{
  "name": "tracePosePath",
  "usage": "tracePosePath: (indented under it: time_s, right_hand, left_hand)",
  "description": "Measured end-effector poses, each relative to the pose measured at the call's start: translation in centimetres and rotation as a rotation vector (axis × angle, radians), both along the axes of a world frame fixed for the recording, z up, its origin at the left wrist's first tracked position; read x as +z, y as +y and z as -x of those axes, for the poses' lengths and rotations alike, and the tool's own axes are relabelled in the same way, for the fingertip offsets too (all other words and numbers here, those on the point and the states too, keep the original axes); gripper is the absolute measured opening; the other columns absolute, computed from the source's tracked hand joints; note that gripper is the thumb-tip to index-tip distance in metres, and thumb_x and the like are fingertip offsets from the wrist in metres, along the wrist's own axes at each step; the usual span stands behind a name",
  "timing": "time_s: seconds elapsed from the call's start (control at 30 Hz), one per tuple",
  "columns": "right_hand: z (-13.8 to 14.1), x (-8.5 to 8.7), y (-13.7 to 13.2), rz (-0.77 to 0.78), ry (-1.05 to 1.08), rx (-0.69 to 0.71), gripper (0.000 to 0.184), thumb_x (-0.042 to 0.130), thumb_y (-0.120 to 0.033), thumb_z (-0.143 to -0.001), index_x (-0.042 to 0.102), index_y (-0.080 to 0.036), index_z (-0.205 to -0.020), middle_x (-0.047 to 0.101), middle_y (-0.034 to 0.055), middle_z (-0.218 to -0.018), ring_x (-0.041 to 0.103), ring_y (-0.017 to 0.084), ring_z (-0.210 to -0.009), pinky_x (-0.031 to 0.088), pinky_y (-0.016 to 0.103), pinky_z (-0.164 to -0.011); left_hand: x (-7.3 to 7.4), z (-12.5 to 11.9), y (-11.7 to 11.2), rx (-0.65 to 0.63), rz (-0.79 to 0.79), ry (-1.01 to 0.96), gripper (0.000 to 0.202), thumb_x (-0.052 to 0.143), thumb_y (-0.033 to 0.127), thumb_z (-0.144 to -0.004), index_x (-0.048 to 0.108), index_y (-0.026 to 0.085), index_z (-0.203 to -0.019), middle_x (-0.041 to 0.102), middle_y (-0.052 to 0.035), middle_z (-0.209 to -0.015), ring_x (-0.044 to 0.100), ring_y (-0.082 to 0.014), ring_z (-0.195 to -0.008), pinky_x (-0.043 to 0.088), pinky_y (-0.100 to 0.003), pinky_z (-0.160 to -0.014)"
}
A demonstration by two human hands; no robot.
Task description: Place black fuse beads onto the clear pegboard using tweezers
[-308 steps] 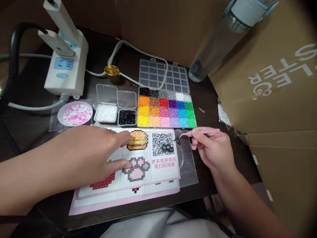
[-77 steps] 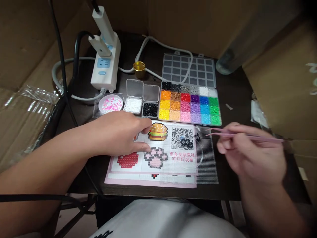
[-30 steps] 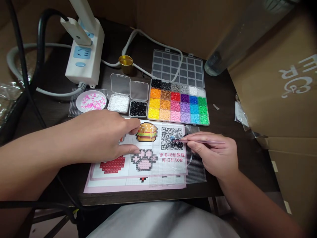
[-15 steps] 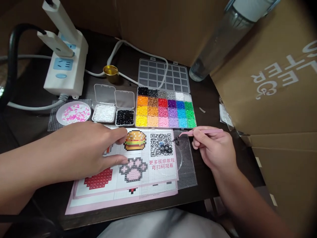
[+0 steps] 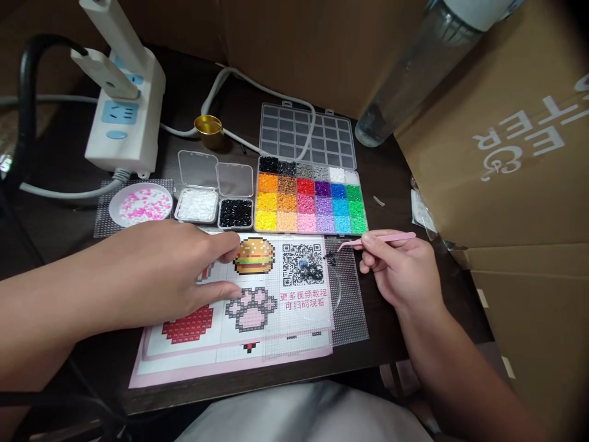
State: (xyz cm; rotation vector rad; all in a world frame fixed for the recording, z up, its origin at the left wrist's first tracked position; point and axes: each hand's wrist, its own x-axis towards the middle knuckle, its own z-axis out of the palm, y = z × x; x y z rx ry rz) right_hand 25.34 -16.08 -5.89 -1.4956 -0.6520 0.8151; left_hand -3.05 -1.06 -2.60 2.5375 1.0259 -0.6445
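My left hand (image 5: 170, 270) lies on a printed pattern sheet (image 5: 257, 288), fingers stretched toward the burger and paw pictures, holding nothing. My right hand (image 5: 400, 270) pinches pink tweezers (image 5: 377, 239) whose tips point left, just above a clear pegboard (image 5: 345, 294) at the sheet's right side. A small heap of black beads (image 5: 313, 271) rests on the pegboard over the QR code, a little left of the tweezer tips.
An open box of coloured beads (image 5: 310, 202) sits behind the sheet, with small boxes of white beads (image 5: 197, 205) and black beads (image 5: 235, 213) and a dish of pink beads (image 5: 140, 204) to its left. A power strip (image 5: 126, 123), gold cap (image 5: 208, 127), bottle (image 5: 405, 80) and cardboard boxes (image 5: 506, 135) ring the table.
One second ago the tweezer tips were down at the black beads over the QR code; they have since lifted to the right. My left hand stays on the sheet.
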Motion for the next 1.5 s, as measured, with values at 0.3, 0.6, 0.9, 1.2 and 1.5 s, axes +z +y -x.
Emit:
tracePosePath:
  time_s: [0.3,0.6,0.9,1.2,1.5]
  right_hand:
    - [0.2,0.1,-0.4,-0.109,-0.007,0.012,0.018,0.094,-0.03,-0.074,0.081,-0.018,-0.071,0.072,0.0024,-0.06,0.06,0.011,-0.042,0.055,0.023,-0.04]
    - [3.0,1.0,-1.4,-0.221,-0.555,0.351,0.028,0.078,-0.002,-0.084,0.087,-0.028,-0.08,0.086,0.0005,-0.084,0.083,0.019,-0.076,0.07,0.027,-0.069]
    - [3.1,0.6,-1.3,-0.186,-0.528,0.403,0.031,0.08,-0.002,-0.083,0.089,-0.031,-0.09,0.087,-0.002,-0.087,0.085,0.017,-0.078,0.07,0.023,-0.074]
    - [3.1,0.7,-1.2,-0.161,-0.521,0.401,0.032,0.081,-0.004,-0.083,0.089,-0.033,-0.091,0.087,-0.0016,-0.088,0.085,0.019,-0.077,0.072,0.027,-0.073]
    - [3.3,0.6,-1.2,-0.12,-0.51,0.39,0.026,0.082,-0.008,-0.084,0.089,-0.033,-0.086,0.086,0.0,-0.085,0.085,0.023,-0.076,0.074,0.035,-0.072]
  left_hand:
    - [0.4,-0.4,-0.3,-0.07,-0.042,0.057,0.054,0.056,0.068,-0.085,0.069,0.029,-0.121,0.07,-0.0078,-0.079,0.063,-0.0293,-0.071,0.037,-0.038,-0.064]
    - [0.7,-0.3,-0.5,-0.091,-0.055,0.048,0.052,0.058,0.067,-0.087,0.07,0.028,-0.118,0.068,-0.0056,-0.075,0.059,-0.0257,-0.066,0.034,-0.036,-0.063]
    - [0.3,-0.3,-0.3,-0.071,-0.039,0.019,0.057,0.056,0.072,-0.083,0.072,0.03,-0.117,0.067,-0.0061,-0.071,0.06,-0.0291,-0.065,0.039,-0.04,-0.066]
    - [0.3,-0.3,-0.4,-0.08,-0.057,0.017,0.059,0.056,0.069,-0.084,0.073,0.028,-0.122,0.068,-0.0069,-0.074,0.061,-0.0288,-0.066,0.047,-0.042,-0.067]
    - [0.5,-0.3,-0.5,-0.118,-0.066,0.005,0.054,0.053,0.066,-0.089,0.072,0.027,-0.12,0.071,-0.0086,-0.073,0.062,-0.029,-0.065,0.049,-0.043,-0.065]
